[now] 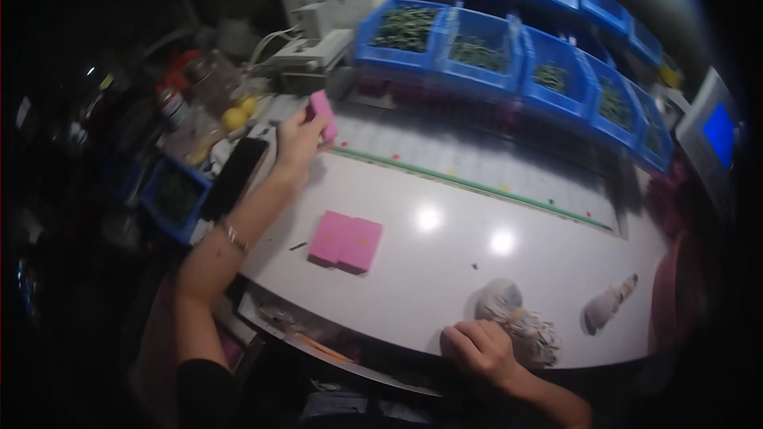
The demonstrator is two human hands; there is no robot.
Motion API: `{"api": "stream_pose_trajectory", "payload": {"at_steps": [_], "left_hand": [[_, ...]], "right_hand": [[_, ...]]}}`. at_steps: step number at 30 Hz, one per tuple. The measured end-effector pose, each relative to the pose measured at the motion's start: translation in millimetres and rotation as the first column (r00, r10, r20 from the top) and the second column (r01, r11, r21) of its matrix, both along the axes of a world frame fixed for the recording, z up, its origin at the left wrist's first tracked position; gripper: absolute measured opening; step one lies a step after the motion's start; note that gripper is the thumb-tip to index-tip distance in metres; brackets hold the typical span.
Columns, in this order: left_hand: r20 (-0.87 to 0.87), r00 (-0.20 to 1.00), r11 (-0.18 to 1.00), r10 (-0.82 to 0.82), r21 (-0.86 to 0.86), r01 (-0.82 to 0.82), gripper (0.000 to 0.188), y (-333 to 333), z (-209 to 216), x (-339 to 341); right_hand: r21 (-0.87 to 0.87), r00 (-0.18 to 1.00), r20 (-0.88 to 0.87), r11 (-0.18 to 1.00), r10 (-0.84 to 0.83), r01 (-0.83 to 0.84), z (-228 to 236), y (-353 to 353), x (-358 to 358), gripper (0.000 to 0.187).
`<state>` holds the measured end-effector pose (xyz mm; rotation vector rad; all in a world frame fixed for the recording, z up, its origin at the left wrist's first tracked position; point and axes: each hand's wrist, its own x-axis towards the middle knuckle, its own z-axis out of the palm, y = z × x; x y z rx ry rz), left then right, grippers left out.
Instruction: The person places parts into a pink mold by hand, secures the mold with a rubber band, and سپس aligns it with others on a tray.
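Observation:
My left hand [299, 139], at the far left of the white table, is closed around a pink block [323, 116] held upright. Two more pink blocks [346, 241] lie side by side, touching, on the table nearer to me. A small dark sliver [298, 246] is just left of them. Resting at the table's front edge, my right hand [481, 349] has its fingers curled; whatever may be inside them is hidden. Right beside it lies a pale, knotted bundle [520, 326] with a frayed end.
Blue bins [481, 48] holding small green pieces stand in rows at the back. A green strip [469, 184] with coloured dots crosses the table. A pale, tapered object [610, 304] lies at the right. A screen [719, 135] stands far right; below the front edge is an open drawer [334, 349].

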<state>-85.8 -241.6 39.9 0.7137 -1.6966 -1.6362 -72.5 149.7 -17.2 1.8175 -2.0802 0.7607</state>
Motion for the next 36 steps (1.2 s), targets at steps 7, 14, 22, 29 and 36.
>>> {"api": "stream_pose_trajectory", "payload": {"at_steps": [7,14,22,29,36], "left_hand": [[0.251,0.852,0.615,0.46,-0.782,-0.102,0.024,-134.8,-16.8,-34.9],[0.391,0.801,0.576,0.454,-0.814,0.072,0.025,-142.3,-37.8,-55.6],[0.634,0.723,0.086,0.275,-0.765,0.638,0.052,-4.4,-26.1,5.8],[0.68,0.729,0.052,-0.075,-0.728,0.684,0.051,133.5,-40.0,102.8],[0.074,0.735,0.715,-0.674,-0.186,0.674,0.05,187.0,-30.9,96.0]], "right_hand": [[0.0,0.993,0.093,0.998,0.068,-0.068,-3.4,-15.6,9.1,0.029],[0.069,0.992,0.128,0.998,0.005,-0.014,-1.0,-16.4,15.1,0.033],[0.096,0.98,0.195,0.995,-0.045,0.026,-3.3,-22.3,7.8,0.037],[0.03,0.946,0.315,0.997,-0.076,0.07,0.1,-28.6,8.6,0.037],[-0.168,0.946,0.294,0.967,-0.139,0.194,22.1,-60.4,17.1,0.076]]}}
